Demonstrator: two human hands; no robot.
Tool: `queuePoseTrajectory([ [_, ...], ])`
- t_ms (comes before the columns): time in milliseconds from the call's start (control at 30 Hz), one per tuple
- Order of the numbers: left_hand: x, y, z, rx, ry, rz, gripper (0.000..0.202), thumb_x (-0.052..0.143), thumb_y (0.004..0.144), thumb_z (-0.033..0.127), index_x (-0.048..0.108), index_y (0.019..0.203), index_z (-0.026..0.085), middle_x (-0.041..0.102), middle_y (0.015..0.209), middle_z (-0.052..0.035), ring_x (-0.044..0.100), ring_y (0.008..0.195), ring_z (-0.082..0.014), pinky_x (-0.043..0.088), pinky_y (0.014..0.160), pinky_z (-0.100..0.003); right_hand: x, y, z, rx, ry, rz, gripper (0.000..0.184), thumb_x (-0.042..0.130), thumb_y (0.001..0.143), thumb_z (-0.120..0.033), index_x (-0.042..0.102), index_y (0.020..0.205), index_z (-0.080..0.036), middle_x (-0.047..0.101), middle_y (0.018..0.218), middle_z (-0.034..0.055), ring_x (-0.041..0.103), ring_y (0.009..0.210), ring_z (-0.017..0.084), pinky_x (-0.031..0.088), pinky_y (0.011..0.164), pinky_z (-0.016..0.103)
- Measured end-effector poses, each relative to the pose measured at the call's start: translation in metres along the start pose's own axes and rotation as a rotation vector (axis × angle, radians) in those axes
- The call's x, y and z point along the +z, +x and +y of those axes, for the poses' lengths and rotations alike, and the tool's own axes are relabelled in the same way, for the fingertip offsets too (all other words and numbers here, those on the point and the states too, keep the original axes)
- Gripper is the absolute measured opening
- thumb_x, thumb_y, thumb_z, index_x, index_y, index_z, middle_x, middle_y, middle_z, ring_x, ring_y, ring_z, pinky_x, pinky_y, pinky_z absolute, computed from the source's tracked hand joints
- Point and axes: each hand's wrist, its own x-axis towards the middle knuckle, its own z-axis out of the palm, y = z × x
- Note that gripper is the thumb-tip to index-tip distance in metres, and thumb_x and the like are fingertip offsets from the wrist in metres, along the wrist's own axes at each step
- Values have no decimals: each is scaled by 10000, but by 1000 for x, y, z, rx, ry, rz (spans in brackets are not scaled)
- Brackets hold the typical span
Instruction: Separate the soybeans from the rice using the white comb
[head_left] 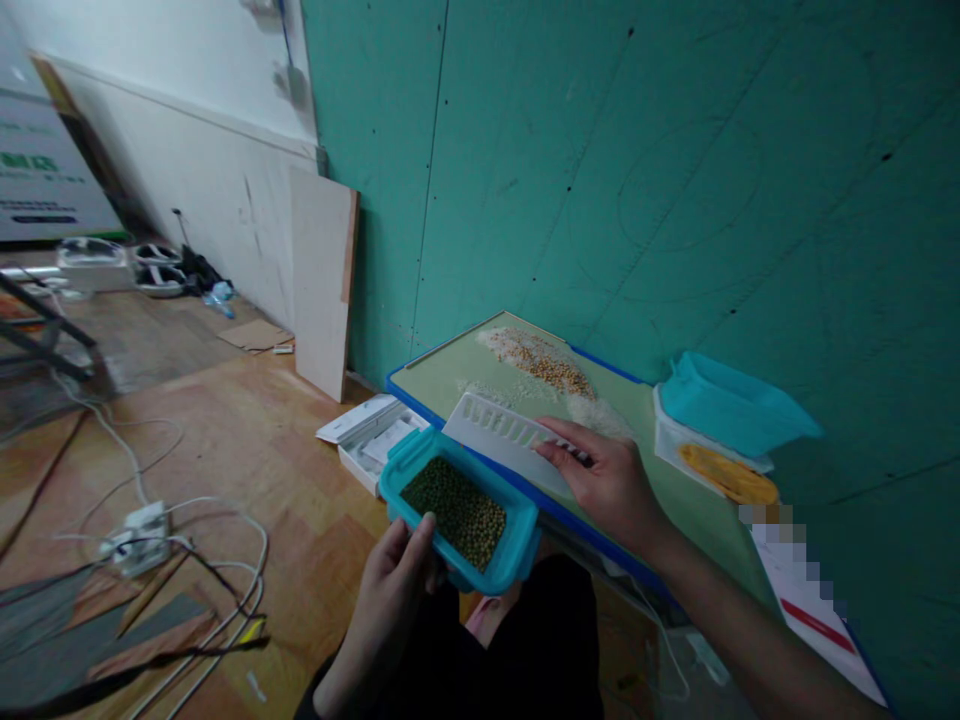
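My left hand point(401, 575) is closed on the near rim of a blue plastic container point(521, 560), thumb on top. Inside it lie small green beans point(442, 490) and some paler, tan beans point(486, 530). My right hand point(607, 475) grips a white plastic strip with a row of slots point(487, 432), its far end just above the container's back edge. This strip is over the front edge of a pale green tabletop point(637, 400) with a blue border. On that top, yellow beans point(551, 365) are spread among white grains point(499, 340).
A blue bin point(731, 400) rests at the table's right side, near a yellow round piece point(727, 474). An opened white box point(360, 455) is on the floor left of the table. A power strip point(139, 535) with trailing cables lies at lower left. A board point(322, 280) leans against the wall.
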Motion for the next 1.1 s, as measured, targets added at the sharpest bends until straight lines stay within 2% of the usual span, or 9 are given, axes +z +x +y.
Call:
queuePoseTrajectory([
  [233,0,0,1,-21,-60,17,359,720,829,504,571,729,192,509,483,77,421,426,-67,323,457,-201,25,-2,-13,-264,-244,-69,330,478,1009,-250,670,1278,-246,796,943,42,740,723,168,546,645,276],
  [400,-1,1,0,-11,-49,23,383,725,820,511,547,695,196,492,467,82,409,420,-63,321,459,-197,49,3,-24,-423,-374,-148,471,453,961,-114,532,1421,-177,777,1008,71,723,798,181,541,689,290],
  [533,-3,3,-1,-5,-30,27,404,744,797,522,542,677,194,505,459,75,418,415,-62,315,450,-193,68,10,-38,-474,-539,-198,483,398,963,-93,501,1433,-146,752,1072,132,704,774,189,538,640,291],
  [667,-2,4,-1,6,-54,33,388,764,779,515,577,695,186,502,451,79,414,405,-58,326,446,-184,90,19,-53,-497,-684,-243,457,353,983,-113,491,1419,-103,737,986,182,687,690,211,516,525,299],
  [767,1,2,1,-16,-102,42,407,820,714,512,580,686,185,496,466,84,409,406,-55,320,431,-177,110,29,-61,-485,-738,-248,456,326,981,-117,482,1406,-54,728,932,217,699,683,225,532,506,299],
  [900,5,0,6,-67,-125,75,452,871,626,527,585,681,181,484,479,86,400,417,-55,316,421,-173,136,47,-69,-418,-757,-211,471,324,959,-88,444,1399,31,708,991,331,735,732,274,552,514,333],
  [967,5,-1,6,-80,-102,81,476,877,602,543,570,648,182,489,465,80,410,414,-58,320,418,-172,146,57,-74,-348,-735,-196,472,346,950,-72,441,1385,85,699,985,364,748,791,307,561,540,353],
  [1100,7,-3,8,-69,-97,94,442,869,627,526,583,655,191,488,453,83,423,415,-59,339,430,-166,157,79,-84,-120,-700,-231,460,415,941,-75,469,1344,140,709,943,366,753,840,343,579,598,395],
])
